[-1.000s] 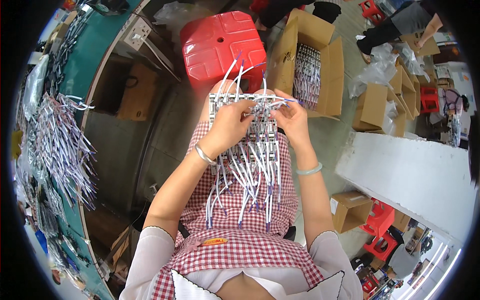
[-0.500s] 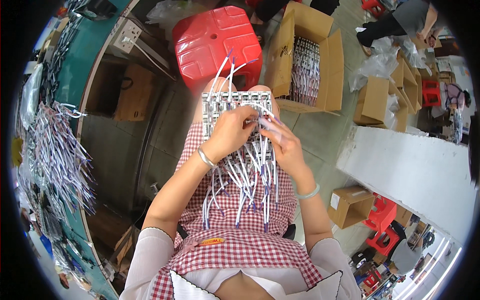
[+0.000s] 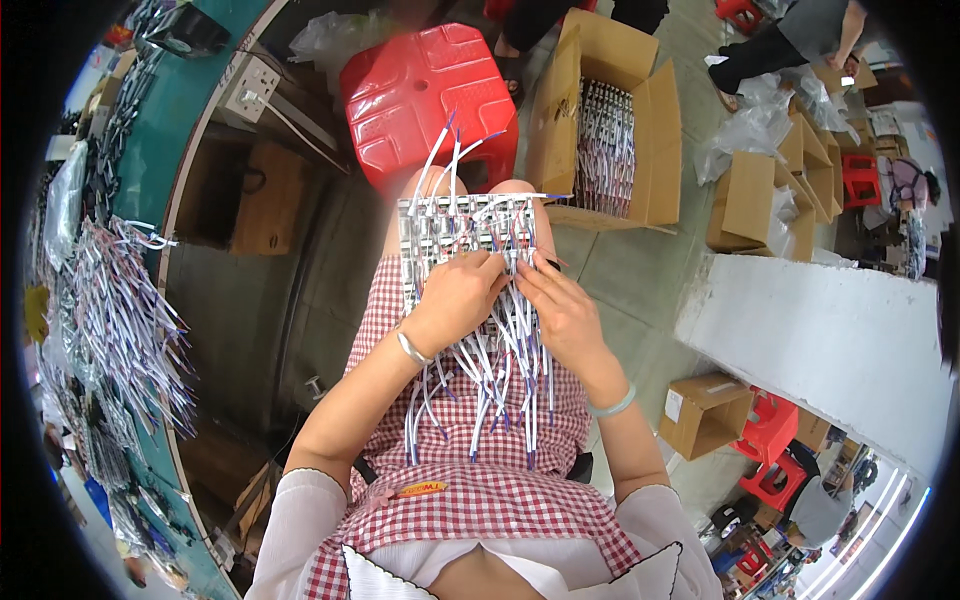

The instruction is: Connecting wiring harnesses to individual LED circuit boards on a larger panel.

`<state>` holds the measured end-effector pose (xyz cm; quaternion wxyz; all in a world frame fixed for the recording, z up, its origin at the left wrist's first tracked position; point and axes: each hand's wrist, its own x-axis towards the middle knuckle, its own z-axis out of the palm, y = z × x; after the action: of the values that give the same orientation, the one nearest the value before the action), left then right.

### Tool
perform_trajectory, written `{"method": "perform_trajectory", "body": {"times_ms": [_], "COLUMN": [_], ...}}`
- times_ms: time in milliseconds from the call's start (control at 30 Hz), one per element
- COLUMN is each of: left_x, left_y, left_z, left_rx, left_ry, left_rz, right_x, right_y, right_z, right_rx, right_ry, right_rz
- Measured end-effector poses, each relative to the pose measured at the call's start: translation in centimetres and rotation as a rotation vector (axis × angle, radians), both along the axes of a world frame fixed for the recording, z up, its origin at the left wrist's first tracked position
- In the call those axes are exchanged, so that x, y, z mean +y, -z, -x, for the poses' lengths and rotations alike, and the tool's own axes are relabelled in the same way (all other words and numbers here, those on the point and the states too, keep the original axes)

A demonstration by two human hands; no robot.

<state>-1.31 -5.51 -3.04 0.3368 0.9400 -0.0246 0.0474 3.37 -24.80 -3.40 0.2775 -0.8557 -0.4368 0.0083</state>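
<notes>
Across my lap, on a red checked apron (image 3: 560, 400), lies a panel of small circuit boards (image 3: 425, 228). Several white wires (image 3: 485, 385) with purple ends hang from it toward me, and a few others point away over its far edge. My left hand (image 3: 462, 298) rests on the panel's middle, its thumb and forefinger closed together at a white wire. From the right, my right hand (image 3: 570, 315) meets it with fingertips closed at the same spot. The wire between the fingertips is mostly hidden.
Beyond my knees stands a red plastic stool (image 3: 430, 95). An open cardboard box (image 3: 655, 140) with more wired boards is at its right. On the left, a green workbench (image 3: 150, 170) bears a heap of white wires (image 3: 130, 320). A white ledge (image 3: 810, 320) stands right.
A loose white wire at my right fingers has been drawn down against the panel. Both hands have shifted slightly toward me, and my right fingers now lie lower and flatter.
</notes>
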Motion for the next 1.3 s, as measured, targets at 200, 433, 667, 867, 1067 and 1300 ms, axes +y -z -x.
{"method": "perform_trajectory", "body": {"times_ms": [200,433,667,867,1067,1300], "left_x": [0.3,0.2,0.4,0.2,-0.1,-0.5], "left_y": [0.5,-0.1,0.0,0.5,0.0,-0.4], "left_z": [0.5,0.4,0.0,0.6,0.2,-0.9], "left_rx": [-0.079,0.032,0.01,0.009,0.02,-0.014], "left_ry": [0.076,0.072,0.09,0.076,0.107,0.145], "left_rz": [-0.07,-0.084,-0.075,-0.047,-0.106,-0.175], "right_x": [-0.3,1.4,0.9,1.2,1.7,1.1], "right_y": [-0.4,-1.0,0.2,1.0,0.5,-0.4], "right_z": [-0.6,-1.7,-1.1,-0.8,-0.7,1.1], "right_rx": [0.131,0.105,0.073,-0.057,-0.059,-0.028], "right_ry": [0.011,0.08,0.03,0.011,-0.017,-0.041], "right_rz": [-0.065,-0.197,-0.101,-0.031,-0.033,0.021]}}
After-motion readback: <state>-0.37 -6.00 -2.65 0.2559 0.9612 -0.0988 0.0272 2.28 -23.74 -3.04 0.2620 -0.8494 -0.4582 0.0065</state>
